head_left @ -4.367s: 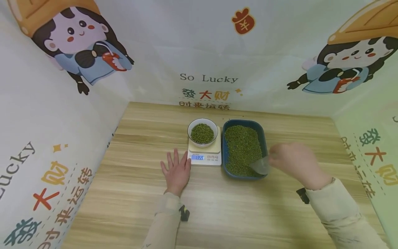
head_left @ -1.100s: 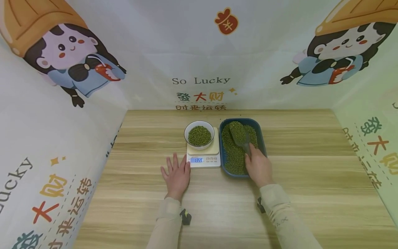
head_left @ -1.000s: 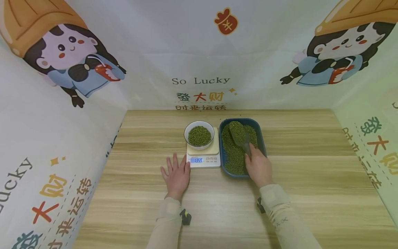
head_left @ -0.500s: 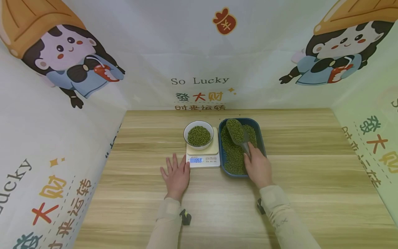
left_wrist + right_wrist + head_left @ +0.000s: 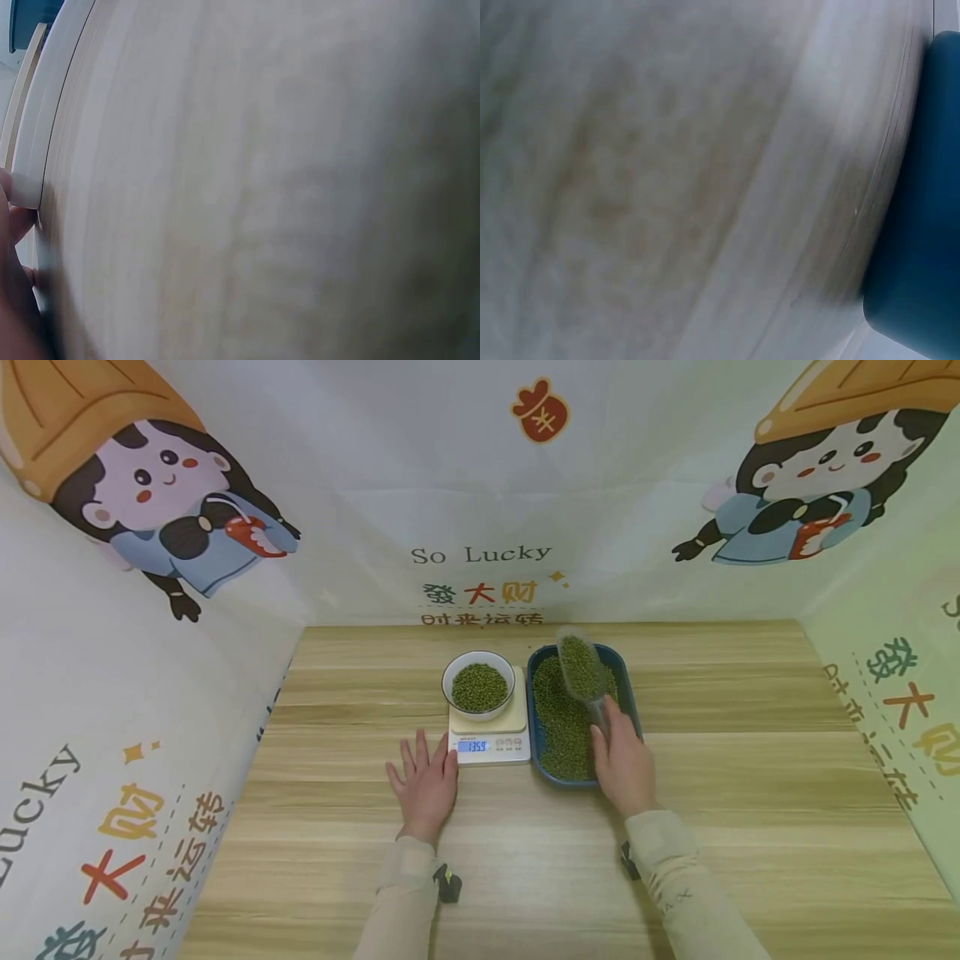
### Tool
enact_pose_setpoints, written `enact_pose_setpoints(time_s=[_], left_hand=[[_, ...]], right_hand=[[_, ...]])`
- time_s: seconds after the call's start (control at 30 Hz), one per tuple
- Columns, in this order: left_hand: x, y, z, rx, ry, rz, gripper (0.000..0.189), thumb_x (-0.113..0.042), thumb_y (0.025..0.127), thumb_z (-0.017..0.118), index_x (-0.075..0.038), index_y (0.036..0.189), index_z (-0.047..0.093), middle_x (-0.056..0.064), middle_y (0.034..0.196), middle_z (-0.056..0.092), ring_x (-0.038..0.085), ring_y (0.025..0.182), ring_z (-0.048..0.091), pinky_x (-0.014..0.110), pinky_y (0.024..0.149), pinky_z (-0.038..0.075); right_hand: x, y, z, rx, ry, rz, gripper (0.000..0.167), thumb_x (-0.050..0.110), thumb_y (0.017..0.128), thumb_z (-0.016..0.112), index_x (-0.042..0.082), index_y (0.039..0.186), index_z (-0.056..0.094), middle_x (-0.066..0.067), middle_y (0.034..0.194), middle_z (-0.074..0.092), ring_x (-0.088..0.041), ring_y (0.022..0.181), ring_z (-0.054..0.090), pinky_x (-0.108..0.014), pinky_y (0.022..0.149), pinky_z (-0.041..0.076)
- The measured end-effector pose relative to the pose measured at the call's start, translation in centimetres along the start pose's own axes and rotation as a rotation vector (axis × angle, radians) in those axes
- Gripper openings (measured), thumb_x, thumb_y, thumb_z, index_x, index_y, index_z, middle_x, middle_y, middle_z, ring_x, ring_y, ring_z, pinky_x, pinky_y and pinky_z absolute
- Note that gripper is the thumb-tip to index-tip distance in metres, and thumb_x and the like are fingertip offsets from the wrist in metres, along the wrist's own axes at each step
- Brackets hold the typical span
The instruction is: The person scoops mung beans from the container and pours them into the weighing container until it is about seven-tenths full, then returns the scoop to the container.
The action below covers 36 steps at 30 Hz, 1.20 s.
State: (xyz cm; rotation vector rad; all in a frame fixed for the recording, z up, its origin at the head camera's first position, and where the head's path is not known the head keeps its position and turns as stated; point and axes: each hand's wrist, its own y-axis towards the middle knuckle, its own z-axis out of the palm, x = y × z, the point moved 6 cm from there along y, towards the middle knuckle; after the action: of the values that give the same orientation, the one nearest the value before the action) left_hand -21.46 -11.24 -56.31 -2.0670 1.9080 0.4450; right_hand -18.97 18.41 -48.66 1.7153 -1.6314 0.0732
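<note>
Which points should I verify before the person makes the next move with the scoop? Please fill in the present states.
1. Scoop gripped by the right hand: ok.
2. Mung beans loaded in the scoop: ok.
3. Scoop over the white bowl, if pouring there: not ok, mostly above the blue tub.
4. Bowl upright on the kitchen scale: ok.
5. Display lit: ok, digits 1359; decimal point unclear.
6. Left hand not pressing the scale: cannot tell; it touches the corner.

high head view, forward and down; low, close wrist views, blue tub (image 5: 922, 202) in all
</note>
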Motion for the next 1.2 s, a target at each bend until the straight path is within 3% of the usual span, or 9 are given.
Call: enact_pose_setpoints(time_s=[0.23,0.53,1.2], left_hand=[[0.0,-0.1,0.0,0.000,-0.004,0.002,0.048,-0.047,0.095,0.019,-0.031,0.138,0.033,0.005,0.149,0.008,0.032,0.134,-0.006,0.057,0.099,-0.011],[0.1,-0.1,0.0,0.009,-0.005,-0.009,0.048,-0.048,0.095,0.018,-0.032,0.138,0.032,0.004,0.150,0.006,0.030,0.134,-0.008,0.057,0.099,-0.012],[-0.1,-0.2,-0.3,0.017,0.003,-0.011,0.048,-0.048,0.095,0.018,-0.032,0.138,0.032,0.004,0.150,0.006,0.031,0.134,-0.007,0.058,0.099,-0.010]], right_hand=[[-0.5,-0.2,0.2,0.001,0.024,0.046,0.050,0.028,0.093,0.047,0.010,0.136,0.033,-0.018,0.108,0.054,-0.035,0.073,0.057,-0.049,0.064,0.047],[-1.1,-0.3,0.4,-0.013,0.039,0.118,0.043,0.024,0.085,0.056,0.008,0.125,0.050,-0.011,0.100,0.059,-0.028,0.074,0.057,-0.042,0.063,0.047],[-0.9,0.3,-0.7,0.032,0.112,0.180,0.044,0.019,0.080,0.059,0.008,0.123,0.053,-0.011,0.093,0.061,-0.025,0.067,0.056,-0.038,0.057,0.046]])
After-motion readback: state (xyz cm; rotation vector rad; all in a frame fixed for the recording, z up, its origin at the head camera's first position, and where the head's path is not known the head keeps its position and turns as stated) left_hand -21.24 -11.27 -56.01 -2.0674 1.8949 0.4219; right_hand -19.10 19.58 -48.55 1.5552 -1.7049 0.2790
